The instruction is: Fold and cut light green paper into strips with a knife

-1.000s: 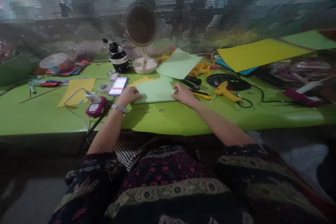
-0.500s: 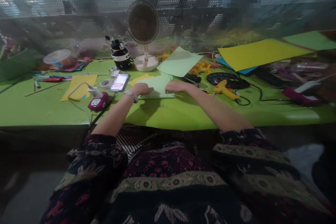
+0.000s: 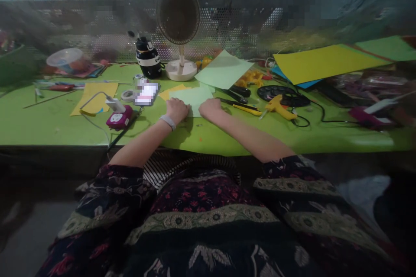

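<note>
A pale green sheet of paper [image 3: 194,99] lies on the table in front of me, its near edge between my two hands. My left hand [image 3: 177,110], with a light band at the wrist, is closed at the sheet's left side, fingers curled down. At the right side my right hand [image 3: 210,109] is closed too, knuckles up. The fingertips of both hands are mostly hidden. Just right of my right hand lies a yellow cutter knife [image 3: 247,109]. A yellow paper piece [image 3: 171,91] sticks out behind my left hand.
Behind the sheet stand a small fan [image 3: 181,69] and a dark bottle [image 3: 148,60]. A phone [image 3: 147,94], a tape roll [image 3: 127,95] and a purple socket block [image 3: 119,117] lie left. A yellow glue gun [image 3: 280,107] and large yellow card [image 3: 325,62] are on the right.
My hands are closer together at the near edge, the right one having shifted left. The sheet appears flatter. The cutter knife shows more fully, and the view has tilted slightly.
</note>
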The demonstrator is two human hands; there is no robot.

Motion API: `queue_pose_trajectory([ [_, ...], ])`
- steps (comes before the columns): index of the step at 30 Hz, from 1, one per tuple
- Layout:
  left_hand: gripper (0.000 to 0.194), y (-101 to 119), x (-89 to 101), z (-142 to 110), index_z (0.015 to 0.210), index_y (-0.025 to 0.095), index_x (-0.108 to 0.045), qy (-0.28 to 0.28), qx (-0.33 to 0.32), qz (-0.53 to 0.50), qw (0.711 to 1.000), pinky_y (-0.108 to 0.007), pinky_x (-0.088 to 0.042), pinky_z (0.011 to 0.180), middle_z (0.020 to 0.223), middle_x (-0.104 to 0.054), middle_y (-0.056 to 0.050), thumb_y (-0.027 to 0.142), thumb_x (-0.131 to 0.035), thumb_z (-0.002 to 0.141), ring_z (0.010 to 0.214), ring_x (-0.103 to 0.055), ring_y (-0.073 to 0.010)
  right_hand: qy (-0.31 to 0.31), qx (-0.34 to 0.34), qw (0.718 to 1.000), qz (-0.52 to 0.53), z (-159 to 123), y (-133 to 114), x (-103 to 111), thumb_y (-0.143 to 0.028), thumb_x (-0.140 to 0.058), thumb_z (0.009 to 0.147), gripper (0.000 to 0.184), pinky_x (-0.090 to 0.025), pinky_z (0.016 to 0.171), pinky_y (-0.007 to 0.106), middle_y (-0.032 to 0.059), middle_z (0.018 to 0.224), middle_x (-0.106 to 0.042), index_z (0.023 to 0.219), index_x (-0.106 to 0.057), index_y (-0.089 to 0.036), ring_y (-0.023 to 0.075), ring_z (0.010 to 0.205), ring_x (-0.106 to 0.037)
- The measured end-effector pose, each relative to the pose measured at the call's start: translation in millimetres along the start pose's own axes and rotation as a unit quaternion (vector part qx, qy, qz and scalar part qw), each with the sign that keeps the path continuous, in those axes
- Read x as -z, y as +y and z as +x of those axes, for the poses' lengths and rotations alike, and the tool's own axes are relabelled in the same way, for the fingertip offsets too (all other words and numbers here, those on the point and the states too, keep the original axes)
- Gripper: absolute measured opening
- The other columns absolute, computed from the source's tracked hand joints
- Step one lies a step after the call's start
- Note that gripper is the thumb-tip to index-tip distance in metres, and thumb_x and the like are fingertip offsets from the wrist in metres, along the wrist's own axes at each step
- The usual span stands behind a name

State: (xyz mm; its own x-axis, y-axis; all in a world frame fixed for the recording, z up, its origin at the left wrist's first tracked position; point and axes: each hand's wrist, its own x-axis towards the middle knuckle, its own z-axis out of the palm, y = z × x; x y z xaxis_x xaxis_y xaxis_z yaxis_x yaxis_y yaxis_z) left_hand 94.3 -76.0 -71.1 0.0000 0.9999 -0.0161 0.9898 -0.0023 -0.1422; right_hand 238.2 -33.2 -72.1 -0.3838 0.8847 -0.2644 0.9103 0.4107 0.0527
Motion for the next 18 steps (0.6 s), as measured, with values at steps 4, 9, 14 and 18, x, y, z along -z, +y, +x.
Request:
queue_pose_trajectory([
  [4, 0.056, -23, -1.6, -10, 0.131, 0.001, -0.069, -0.008, -0.014, 0.025, 1.0, -0.05, -0.043, 0.097, 0.132, -0.067, -0.031, 0.031, -0.027, 0.11, 0.121, -0.061, -0.0396, 0.044, -0.066, 0.997, -0.025, -12, 10, -5, -0.014, -0.04, 0.101, 0.046, -0.051, 0.094, 0.044, 0.0329, 0.133, -0.067, 0.132, -0.072, -0.002, 0.0362, 0.12, -0.066],
  [9, 0.055, -41, -2.4, -19, 0.131, 0.003, -0.07, 0.001, 0.002, 0.047, 0.999, -0.048, -0.04, 0.102, 0.131, -0.068, -0.028, 0.033, -0.028, 0.111, 0.121, -0.061, -0.0368, 0.059, -0.1, 0.992, -0.038, -24, 27, -11, -0.011, -0.037, 0.101, 0.049, -0.049, 0.093, 0.041, 0.0343, 0.135, -0.065, 0.135, -0.069, 0.002, 0.0354, 0.121, -0.065],
  [14, 0.054, -42, -1.9, -21, 0.132, 0.002, -0.069, 0.005, 0.004, 0.041, 0.999, -0.046, -0.038, 0.102, 0.132, -0.068, -0.028, 0.032, -0.029, 0.111, 0.122, -0.06, -0.0366, 0.045, -0.105, 0.992, -0.054, -30, 32, -11, -0.009, -0.037, 0.1, 0.048, -0.048, 0.092, 0.043, 0.0357, 0.135, -0.063, 0.135, -0.068, 0.003, 0.0364, 0.12, -0.065],
  [18, 0.057, -52, -2.3, -24, 0.133, 0.008, -0.069, -0.003, 0.015, 0.023, 1.0, -0.047, -0.037, 0.104, 0.133, -0.068, -0.026, 0.041, -0.028, 0.11, 0.122, -0.06, -0.037, 0.037, -0.09, 0.994, -0.053, -34, 37, -10, -0.008, -0.038, 0.099, 0.048, -0.048, 0.092, 0.046, 0.0379, 0.134, -0.063, 0.136, -0.066, 0.005, 0.0394, 0.121, -0.065],
])
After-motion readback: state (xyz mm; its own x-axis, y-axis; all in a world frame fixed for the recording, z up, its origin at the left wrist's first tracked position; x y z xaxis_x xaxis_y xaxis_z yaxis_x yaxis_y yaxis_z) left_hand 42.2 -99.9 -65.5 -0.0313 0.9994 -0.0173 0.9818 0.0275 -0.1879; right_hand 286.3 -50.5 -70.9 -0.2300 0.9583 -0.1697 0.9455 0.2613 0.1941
